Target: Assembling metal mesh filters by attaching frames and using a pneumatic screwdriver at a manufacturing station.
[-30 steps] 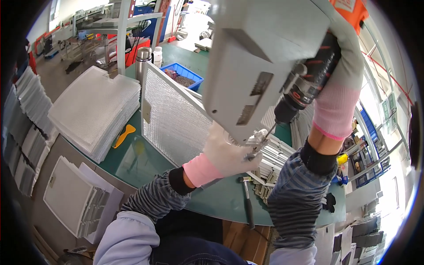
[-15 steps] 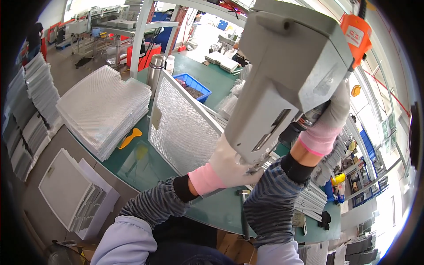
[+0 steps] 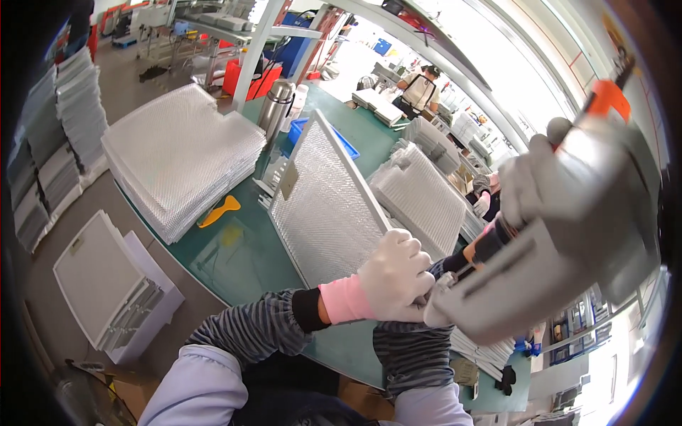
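A thin framed mesh panel [image 3: 323,213] with a silvery, textured face stands tilted on the green table. My left hand [image 3: 394,277], in a white glove with a pink cuff, is closed at its near right corner, seemingly around the frame; the fingers' inner side is hidden. To the right, my gloved right hand [image 3: 522,186] grips a bulky grey hand-held machine [image 3: 547,263], blurred by motion. An orange hanger [image 3: 607,99] is attached at the machine's top. The machine's narrow end comes close to my left hand's fingers.
Stacked mesh sheets [image 3: 181,153] lie on the left, beside a yellow scraper [image 3: 219,211]. A steel flask [image 3: 277,106] and blue bin [image 3: 344,145] stand behind the panel. More mesh sheets [image 3: 419,192] lie beyond it. Across the table, another person's gloved hand [image 3: 483,204] shows.
The grey machine has swung right and down with my right hand. My left hand, formerly under the machine, is now clear of it at the panel's corner. My view has turned right.
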Tool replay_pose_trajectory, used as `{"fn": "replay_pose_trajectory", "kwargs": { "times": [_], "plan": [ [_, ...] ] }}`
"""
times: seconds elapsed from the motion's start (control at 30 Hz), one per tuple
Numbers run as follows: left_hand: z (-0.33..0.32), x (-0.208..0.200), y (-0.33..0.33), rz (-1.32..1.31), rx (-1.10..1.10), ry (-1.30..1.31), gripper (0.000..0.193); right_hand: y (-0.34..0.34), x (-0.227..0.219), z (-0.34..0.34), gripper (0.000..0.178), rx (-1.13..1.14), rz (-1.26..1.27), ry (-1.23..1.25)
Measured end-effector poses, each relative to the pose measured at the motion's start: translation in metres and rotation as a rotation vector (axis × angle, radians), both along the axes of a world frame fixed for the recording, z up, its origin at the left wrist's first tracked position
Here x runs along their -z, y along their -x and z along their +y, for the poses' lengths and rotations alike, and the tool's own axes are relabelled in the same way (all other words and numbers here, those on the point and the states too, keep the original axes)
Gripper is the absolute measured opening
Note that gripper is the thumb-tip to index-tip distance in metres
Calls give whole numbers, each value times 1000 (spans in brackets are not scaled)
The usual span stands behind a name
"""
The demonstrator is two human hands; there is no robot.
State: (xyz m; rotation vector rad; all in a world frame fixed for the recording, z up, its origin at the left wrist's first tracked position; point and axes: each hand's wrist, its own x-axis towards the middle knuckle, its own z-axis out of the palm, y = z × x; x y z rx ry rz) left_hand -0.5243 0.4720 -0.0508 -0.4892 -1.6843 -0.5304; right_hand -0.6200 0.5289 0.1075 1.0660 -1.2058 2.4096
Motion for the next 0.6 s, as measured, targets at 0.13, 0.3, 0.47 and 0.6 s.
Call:
{"fn": "replay_pose_trajectory", "kwargs": {
  "times": [0.13,0.3,0.47,0.6],
  "plan": [
    [1,3,6,9,26,-38,33,10,5,-6,32,52,121,-112],
    [-2,-4,4,-48,66,-57,30,29,12,-8,30,104,268,-233],
    [-5,-4,1,-51,79,-51,31,35,5,1,28,166,443,-270],
    [-5,0,-7,-32,126,-45,29,31,-12,26,27,252,573,-251]
  ]
}}
